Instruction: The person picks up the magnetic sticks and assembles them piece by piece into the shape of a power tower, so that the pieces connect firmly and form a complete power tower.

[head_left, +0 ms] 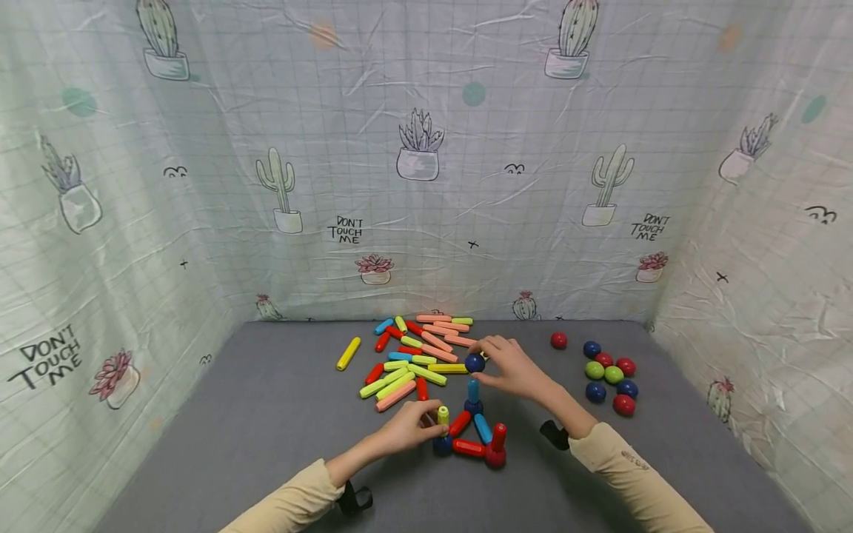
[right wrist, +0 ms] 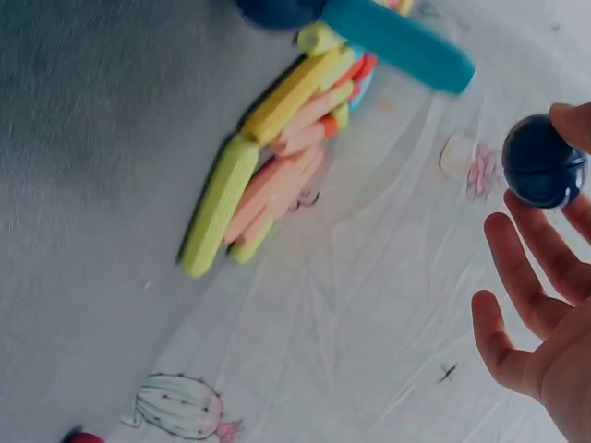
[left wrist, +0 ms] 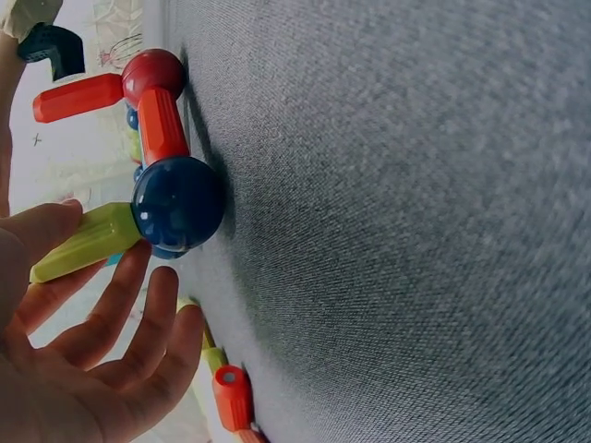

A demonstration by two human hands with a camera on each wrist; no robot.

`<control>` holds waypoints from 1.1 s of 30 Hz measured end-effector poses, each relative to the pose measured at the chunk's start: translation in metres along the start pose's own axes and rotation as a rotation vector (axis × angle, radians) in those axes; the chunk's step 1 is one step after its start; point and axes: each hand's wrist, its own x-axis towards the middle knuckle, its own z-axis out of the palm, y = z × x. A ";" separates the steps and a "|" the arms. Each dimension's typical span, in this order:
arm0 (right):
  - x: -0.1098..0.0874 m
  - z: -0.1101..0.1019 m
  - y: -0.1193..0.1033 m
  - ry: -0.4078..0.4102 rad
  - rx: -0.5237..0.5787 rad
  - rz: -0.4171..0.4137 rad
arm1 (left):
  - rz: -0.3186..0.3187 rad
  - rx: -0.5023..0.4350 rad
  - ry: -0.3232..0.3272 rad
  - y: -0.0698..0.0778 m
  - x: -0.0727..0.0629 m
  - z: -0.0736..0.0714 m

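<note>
Near the tip of the upright blue rod [head_left: 473,390]: navy ball [head_left: 474,363], pinched by my right hand [head_left: 509,368].
Off-axis pressure from the ball could, I judge, tilt the rod. Right fingers: parted only by the ball they grip. My left hand [head_left: 408,428]: fingers pinch 1 lime rod [head_left: 443,415], upright on the ball-and-rod frame [head_left: 469,448].

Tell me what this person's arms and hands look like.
The left hand and right hand wear no gloves. The left sleeve and right sleeve are cream; the right one has a dark marking too small to read. A black strap-like piece shows by the end of each sleeve.
</note>
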 end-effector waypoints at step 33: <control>-0.040 0.033 0.169 -0.123 -0.297 0.616 | 0.005 0.014 -0.005 -0.004 0.000 0.004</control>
